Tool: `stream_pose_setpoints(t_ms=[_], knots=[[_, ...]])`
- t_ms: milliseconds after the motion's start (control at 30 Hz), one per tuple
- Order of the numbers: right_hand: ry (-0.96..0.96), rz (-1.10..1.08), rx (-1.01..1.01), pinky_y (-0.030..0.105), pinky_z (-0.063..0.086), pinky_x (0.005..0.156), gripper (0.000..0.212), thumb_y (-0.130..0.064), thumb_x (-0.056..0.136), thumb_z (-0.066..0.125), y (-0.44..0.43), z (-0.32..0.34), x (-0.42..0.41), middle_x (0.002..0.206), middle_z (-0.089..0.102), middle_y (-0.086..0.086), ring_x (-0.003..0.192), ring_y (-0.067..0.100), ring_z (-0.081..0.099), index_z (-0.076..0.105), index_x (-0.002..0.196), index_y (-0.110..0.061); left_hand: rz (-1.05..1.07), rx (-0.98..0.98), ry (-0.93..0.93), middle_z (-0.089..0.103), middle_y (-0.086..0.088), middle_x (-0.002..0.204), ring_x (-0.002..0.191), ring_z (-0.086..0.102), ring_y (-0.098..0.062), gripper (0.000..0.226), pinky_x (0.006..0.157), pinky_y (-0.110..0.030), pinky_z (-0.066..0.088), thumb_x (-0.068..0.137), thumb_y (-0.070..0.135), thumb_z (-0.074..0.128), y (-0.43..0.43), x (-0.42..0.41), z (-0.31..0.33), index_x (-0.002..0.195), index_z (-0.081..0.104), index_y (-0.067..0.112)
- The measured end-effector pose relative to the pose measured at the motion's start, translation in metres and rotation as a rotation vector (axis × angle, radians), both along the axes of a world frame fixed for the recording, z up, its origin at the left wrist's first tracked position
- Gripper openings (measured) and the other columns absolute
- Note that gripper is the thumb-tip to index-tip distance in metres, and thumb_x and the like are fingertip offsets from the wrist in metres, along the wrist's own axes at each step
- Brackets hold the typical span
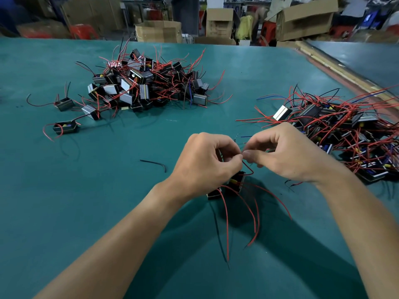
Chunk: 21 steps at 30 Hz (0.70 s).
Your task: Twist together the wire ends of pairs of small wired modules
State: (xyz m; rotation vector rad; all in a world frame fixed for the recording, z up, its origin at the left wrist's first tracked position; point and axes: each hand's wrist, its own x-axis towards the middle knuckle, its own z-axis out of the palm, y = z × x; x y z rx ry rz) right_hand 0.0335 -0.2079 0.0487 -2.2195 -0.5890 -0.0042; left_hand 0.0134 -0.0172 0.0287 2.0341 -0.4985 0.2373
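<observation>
Pair of small black box-shaped modules (235, 184) with long red leads: centre frame, just under your hands. Can't tell if they rest on the mat or hang.

Your left hand (207, 160) pinches the red wire ends (245, 164) between thumb and forefinger. Your right hand (287, 154) pinches at the same spot, fingertips touching.

Judged mid-twist. Hold the left pinch fixed and roll with the right, keeping the ends side by side and the trailing leads clear.

Teal table mat (97, 212). Short black wire offcut (154, 164) left of centre. Heap of modules (146, 83) upper left, second heap (345, 134) at right edge. Cardboard boxes (158, 31) along the top.
</observation>
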Motion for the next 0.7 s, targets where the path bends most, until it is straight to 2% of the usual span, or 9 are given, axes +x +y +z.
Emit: stream_pose_setpoints(t_ms=[200, 267, 333, 467, 533, 700], knots=[[0.016, -0.042, 0.04, 0.041, 0.049, 0.058, 0.015, -0.018, 0.084, 0.075, 0.002, 0.003, -0.003, 0.063, 0.068, 0.004, 0.056, 0.012, 0.053, 0.073, 0.07, -0.019, 0.017, 0.002, -0.021, 0.065, 0.008, 0.059, 0.046, 0.053, -0.014, 0.007, 0.048, -0.019, 0.04, 0.079, 0.016, 0.073, 0.001, 0.001, 0.0, 0.074, 0.074, 0.02], [0.043, -0.03, 0.018, 0.04, 0.047, 0.057, 0.019, -0.015, 0.085, 0.074, 0.003, 0.006, -0.004, 0.061, 0.067, 0.005, 0.056, 0.014, 0.053, 0.071, 0.067, -0.018, 0.019, 0.014, -0.059, 0.063, 0.01, 0.057, 0.046, 0.053, -0.014, 0.009, 0.048, -0.018, 0.039, 0.079, 0.013, 0.073, 0.0, 0.001, 0.0, 0.073, 0.075, 0.019], [0.102, -0.013, 0.02, 0.035, 0.046, 0.057, 0.023, -0.009, 0.085, 0.072, 0.002, 0.008, -0.004, 0.058, 0.067, 0.002, 0.055, 0.012, 0.054, 0.069, 0.063, -0.017, 0.022, 0.062, -0.15, 0.062, 0.011, 0.057, 0.047, 0.049, -0.007, 0.01, 0.05, -0.018, 0.038, 0.078, 0.01, 0.072, -0.001, -0.001, 0.0, 0.073, 0.075, 0.018], [0.164, 0.008, 0.028, 0.032, 0.046, 0.058, 0.024, -0.006, 0.086, 0.071, 0.0, 0.01, -0.003, 0.056, 0.066, -0.001, 0.054, 0.012, 0.054, 0.069, 0.063, -0.011, 0.029, 0.238, -0.351, 0.06, 0.009, 0.062, 0.055, 0.048, -0.011, 0.008, 0.053, -0.028, 0.042, 0.079, 0.011, 0.069, -0.004, -0.002, 0.0, 0.076, 0.074, 0.016], [0.126, 0.01, 0.042, 0.033, 0.046, 0.057, 0.022, -0.007, 0.086, 0.071, -0.001, 0.009, -0.004, 0.058, 0.068, 0.001, 0.055, 0.013, 0.055, 0.07, 0.064, -0.013, 0.023, 0.2, -0.298, 0.057, 0.012, 0.06, 0.053, 0.045, -0.007, 0.009, 0.053, -0.024, 0.04, 0.081, 0.012, 0.069, -0.002, -0.001, -0.001, 0.076, 0.073, 0.017], [0.007, 0.012, 0.115, 0.03, 0.055, 0.068, 0.019, -0.004, 0.083, 0.075, -0.003, 0.009, -0.008, 0.072, 0.075, -0.002, 0.066, 0.008, 0.068, 0.076, 0.077, -0.022, -0.012, -0.117, 0.181, 0.054, 0.012, 0.051, 0.045, 0.041, -0.008, 0.014, 0.048, -0.018, 0.036, 0.086, 0.007, 0.069, 0.002, 0.003, 0.006, 0.073, 0.072, 0.012]])
